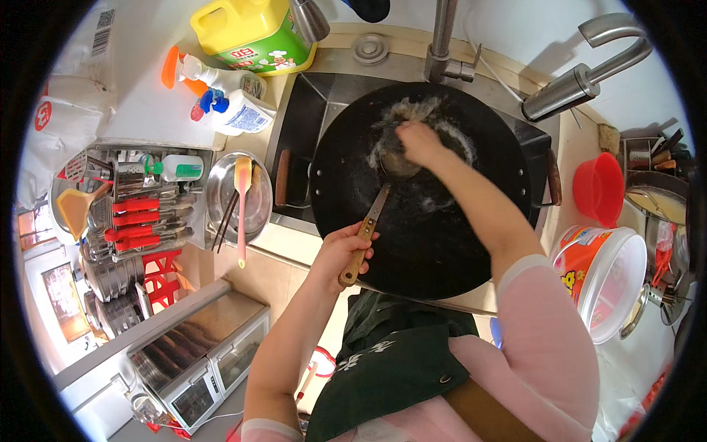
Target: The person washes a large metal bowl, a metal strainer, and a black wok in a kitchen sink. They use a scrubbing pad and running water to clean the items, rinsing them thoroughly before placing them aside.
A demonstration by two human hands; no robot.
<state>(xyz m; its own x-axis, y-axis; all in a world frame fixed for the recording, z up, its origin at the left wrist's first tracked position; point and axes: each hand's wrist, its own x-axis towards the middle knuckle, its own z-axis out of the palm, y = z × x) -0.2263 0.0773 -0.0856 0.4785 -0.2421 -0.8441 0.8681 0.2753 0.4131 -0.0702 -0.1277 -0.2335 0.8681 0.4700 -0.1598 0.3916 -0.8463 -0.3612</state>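
A large black wok (436, 243) with two wooden side handles lies across a stainless steel sink. My left hand (349, 251) grips the wooden handle of a metal utensil (381, 201), perhaps a ladle, whose round head rests in the wok. At that head, my right hand (417, 142) is closed with its fingertips turned down; whatever it may hold is hidden. Whitish suds or wet residue (464, 135) lie around both on the wok's surface.
Behind the wok stand a steel tap (440, 55) and a second spout (563, 91). Spray bottles (243, 113) and a yellow jug (243, 27) are at the back left, near a steel bowl (216, 171) with a spatula. A red scoop (597, 188) and white bucket (618, 287) are right.
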